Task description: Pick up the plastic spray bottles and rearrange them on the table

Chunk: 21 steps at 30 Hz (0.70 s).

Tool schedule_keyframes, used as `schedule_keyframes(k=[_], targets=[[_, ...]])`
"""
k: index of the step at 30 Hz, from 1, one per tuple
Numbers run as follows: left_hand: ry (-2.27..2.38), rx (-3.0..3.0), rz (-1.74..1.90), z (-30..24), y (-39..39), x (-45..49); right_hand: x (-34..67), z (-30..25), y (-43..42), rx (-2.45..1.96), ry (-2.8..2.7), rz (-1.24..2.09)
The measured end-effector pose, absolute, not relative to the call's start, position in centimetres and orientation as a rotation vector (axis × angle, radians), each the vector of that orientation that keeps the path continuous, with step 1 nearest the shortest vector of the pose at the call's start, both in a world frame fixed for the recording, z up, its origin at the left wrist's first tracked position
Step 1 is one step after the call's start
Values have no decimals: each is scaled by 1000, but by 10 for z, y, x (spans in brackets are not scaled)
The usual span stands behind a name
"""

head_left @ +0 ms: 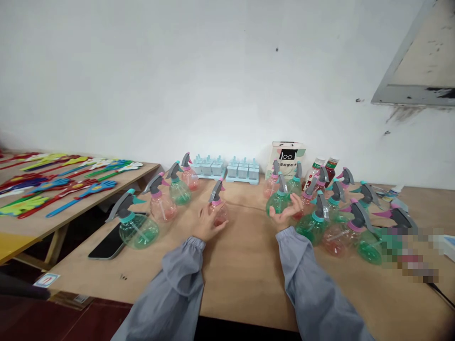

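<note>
My left hand (pixel 208 222) curls its fingers round the side of a pink spray bottle (pixel 222 216) with a grey and pink trigger head, which stands upright on the table. Beside a green spray bottle (pixel 276 203), my right hand (pixel 287 213) is half turned up with its fingers apart. It overlaps the bottle's right side in view; whether it touches cannot be seen. Left of my left hand, several pink and green spray bottles stand in a slanting row, the nearest a green spray bottle (pixel 138 232). More crowd together to the right of my right hand, among them a pink spray bottle (pixel 336 239).
Pale blue ice-pop moulds (pixel 243 171) and a printed box (pixel 285 158) stand by the wall. Two labelled bottles (pixel 314 171) are beside the box. A black phone (pixel 110 244) lies at the left. Colourful hand-shaped plastic pieces (pixel 95 188) cover a side table (pixel 71 222).
</note>
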<state>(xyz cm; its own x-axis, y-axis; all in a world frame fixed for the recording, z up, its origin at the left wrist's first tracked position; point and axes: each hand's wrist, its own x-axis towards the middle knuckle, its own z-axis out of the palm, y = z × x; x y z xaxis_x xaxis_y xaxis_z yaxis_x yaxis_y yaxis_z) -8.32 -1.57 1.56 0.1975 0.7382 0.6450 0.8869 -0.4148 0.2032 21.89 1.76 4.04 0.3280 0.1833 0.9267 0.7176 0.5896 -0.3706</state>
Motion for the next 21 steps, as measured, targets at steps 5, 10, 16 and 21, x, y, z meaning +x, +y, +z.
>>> schedule_keyframes(k=[5, 10, 16, 21], targets=[[-1475, -2295, -984, 14, -27, -65, 176, 46, -17, -830, -1435, -45], [-1451, -2301, -940, 10, -50, -36, 134, 56, -31, -959, -1566, 517], [-1418, -2220, -890, 6, -78, -10, 115, 67, -27, -801, -1504, 821], [-1168, -2292, -858, 8, -90, -12, 121, 80, -24, -826, -1515, 931]])
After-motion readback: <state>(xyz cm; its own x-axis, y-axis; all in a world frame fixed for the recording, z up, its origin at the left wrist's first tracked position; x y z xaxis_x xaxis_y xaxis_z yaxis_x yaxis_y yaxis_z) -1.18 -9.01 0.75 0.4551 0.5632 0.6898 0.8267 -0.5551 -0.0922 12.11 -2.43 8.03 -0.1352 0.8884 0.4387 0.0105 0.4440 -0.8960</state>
